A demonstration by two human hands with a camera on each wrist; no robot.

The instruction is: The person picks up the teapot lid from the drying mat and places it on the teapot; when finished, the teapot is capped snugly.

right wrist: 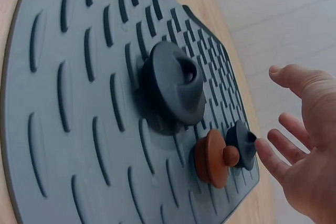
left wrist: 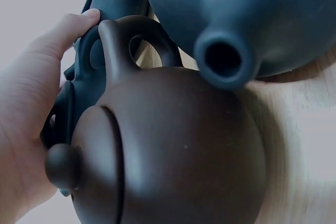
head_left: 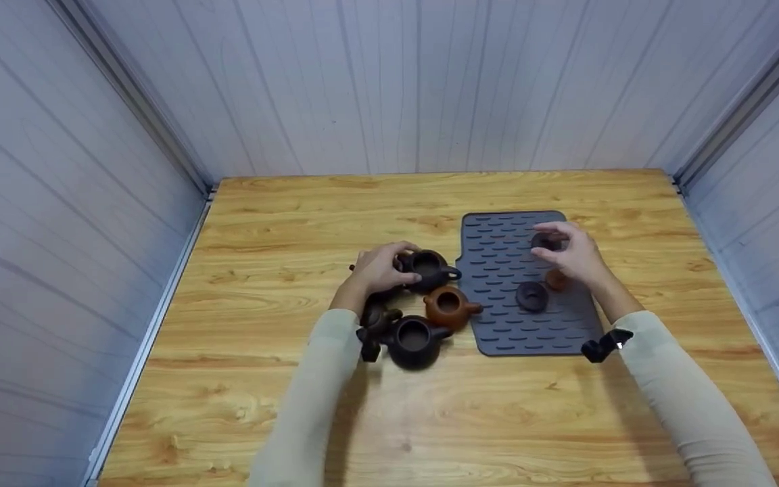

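Observation:
My left hand spreads thumb and fingers about the near side of a lidless black teapot. In the left wrist view its thumb touches dark clay beyond a lidded brown teapot; the other fingers are mostly hidden. My right hand hovers with parted fingers over a black lid at the far part of a grey ribbed mat. Nothing is in that hand. An orange lid and a bigger black lid lie close by on the mat.
Left of the mat, an orange-brown teapot and another black teapot, both lidless, crowd against the lidded one. More dark pottery is partly covered by my left hand. White panels wall the wooden table at the back and sides.

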